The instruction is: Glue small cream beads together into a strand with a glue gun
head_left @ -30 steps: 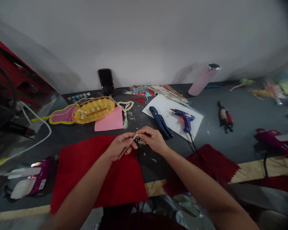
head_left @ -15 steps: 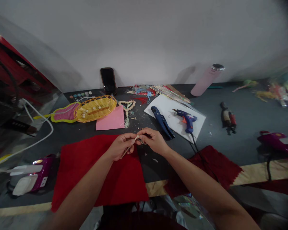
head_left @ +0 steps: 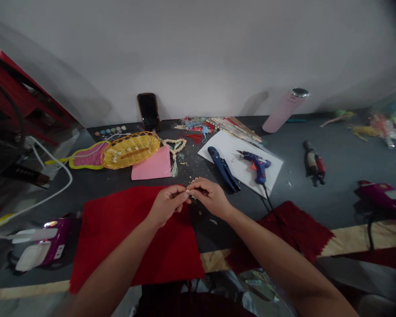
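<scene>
A pale bit [head_left: 187,191] sits at the fingertips — left hand [head_left: 165,206] and right hand [head_left: 214,199] both pinch it, near the red cloth's [head_left: 166,257] far right corner. More bits lie beside them on the worktop [head_left: 290,176]. Rightward are blue pliers [head_left: 223,169] and a glue gun [head_left: 259,168]; leftward, beyond — a yellow basket [head_left: 147,143].

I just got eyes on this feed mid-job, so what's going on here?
A person works with two bare hands over a dark table. The left hand pinches a tiny pale piece, and the right hand meets it there fingertip to fingertip, near the corner of a red cloth. More pale bits lie beside the hands. To their right, a glue gun rests on a white sheet.
</scene>
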Demonstrator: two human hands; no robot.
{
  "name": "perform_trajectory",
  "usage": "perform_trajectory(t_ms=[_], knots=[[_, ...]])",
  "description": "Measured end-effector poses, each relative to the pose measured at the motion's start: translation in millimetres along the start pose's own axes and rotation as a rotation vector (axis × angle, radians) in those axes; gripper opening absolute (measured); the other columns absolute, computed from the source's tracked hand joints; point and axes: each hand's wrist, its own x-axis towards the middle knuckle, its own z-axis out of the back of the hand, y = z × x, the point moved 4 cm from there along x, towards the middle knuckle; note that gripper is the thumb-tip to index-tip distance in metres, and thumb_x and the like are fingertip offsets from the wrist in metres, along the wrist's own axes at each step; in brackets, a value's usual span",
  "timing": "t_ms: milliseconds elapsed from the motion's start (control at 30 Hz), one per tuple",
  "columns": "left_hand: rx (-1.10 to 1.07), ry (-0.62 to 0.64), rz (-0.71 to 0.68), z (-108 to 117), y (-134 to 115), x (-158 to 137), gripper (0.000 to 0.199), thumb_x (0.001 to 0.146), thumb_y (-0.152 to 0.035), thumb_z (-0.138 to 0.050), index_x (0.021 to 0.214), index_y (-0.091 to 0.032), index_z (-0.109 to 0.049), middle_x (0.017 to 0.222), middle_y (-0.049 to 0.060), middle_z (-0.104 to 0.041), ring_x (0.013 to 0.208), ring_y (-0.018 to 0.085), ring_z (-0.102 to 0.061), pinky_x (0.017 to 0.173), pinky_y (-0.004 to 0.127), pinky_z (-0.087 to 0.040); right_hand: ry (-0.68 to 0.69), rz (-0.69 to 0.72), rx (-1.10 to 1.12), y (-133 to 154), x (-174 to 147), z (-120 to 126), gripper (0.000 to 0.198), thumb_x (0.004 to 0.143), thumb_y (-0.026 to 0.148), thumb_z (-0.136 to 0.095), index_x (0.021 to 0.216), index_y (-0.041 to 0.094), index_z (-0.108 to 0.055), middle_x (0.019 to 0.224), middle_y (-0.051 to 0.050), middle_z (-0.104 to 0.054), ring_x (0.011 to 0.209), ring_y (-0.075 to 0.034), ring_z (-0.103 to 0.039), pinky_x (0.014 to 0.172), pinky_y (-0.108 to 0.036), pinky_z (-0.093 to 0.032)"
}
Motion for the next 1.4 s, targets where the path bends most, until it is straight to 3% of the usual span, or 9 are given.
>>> perform_trajectory(t_ms=[633, 867, 1000, 1400], knots=[[0.221, 0.06, -0.087, 1, -5, -2, 0.024, 0.08, -0.038, -0.056, 0.08, -0.014, -0.06, 0.072, 0.002, -0.065, 0.045, 0.004, -0.041, 0.044, 0.017, -0.032, 0.071, 0.085, -0.02, 3, 0, 2, 0.013, 0.087, 0.021, -0.052, 0.09, 0.021, -0.065, 0.081, -0.003, -0.064, 0.077, -0.013, -0.058, 0.073, -0.026, -0.045], [0.305, 0.043, -0.112, 0, -8, -2, 0.024, 0.08, -0.038, -0.053, 0.078, -0.015, -0.059, 0.072, 0.002, -0.065, 0.045, 0.005, -0.042, 0.045, 0.018, -0.034, 0.089, 0.058, -0.017, 1, 0, 1, 0.015, 0.087, 0.021, -0.05, 0.09, 0.02, -0.065, 0.081, -0.003, -0.063, 0.078, -0.013, -0.057, 0.074, -0.026, -0.044], [0.341, 0.008, -0.151, 2, -8, -2, 0.024, 0.081, -0.038, -0.052, 0.083, -0.015, -0.06, 0.07, 0.001, -0.065, 0.045, 0.006, -0.044, 0.047, 0.018, -0.038, 0.113, -0.025, -0.005, -2, -1, 2, 0.016, 0.087, 0.023, -0.05, 0.094, 0.02, -0.064, 0.083, -0.003, -0.064, 0.075, -0.012, -0.058, 0.07, -0.023, -0.043], [0.799, -0.04, -0.281, 5, -7, -2, 0.023, 0.085, -0.036, -0.047, 0.088, -0.021, -0.063, 0.074, -0.001, -0.066, 0.061, 0.011, -0.059, 0.056, 0.02, -0.043, 0.137, -0.109, -0.126, -8, -2, -2, 0.012, 0.083, 0.023, -0.052, 0.079, 0.017, -0.061, 0.07, 0.001, -0.058, 0.063, -0.009, -0.049, 0.06, -0.021, -0.036]])
